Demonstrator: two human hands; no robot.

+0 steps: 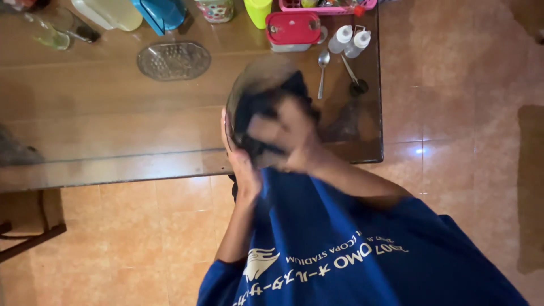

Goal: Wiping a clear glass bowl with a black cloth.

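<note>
Left hand (241,164) clasped on rim of clear glass bowl (258,79), held tilted above glass-topped table (113,130). Right hand (289,133) closed on dark blue cloth (266,107), pressed inside bowl, blurred. Spoon (323,68) at 1 o'clock of bowl, apart. Advised: firm rim hold, bowl kept over table, wiping in even circles

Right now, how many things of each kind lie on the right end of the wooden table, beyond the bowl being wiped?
Small white squeeze bottles: 2
Metal spoons: 2
Red-lidded box: 1
Total: 5
</note>
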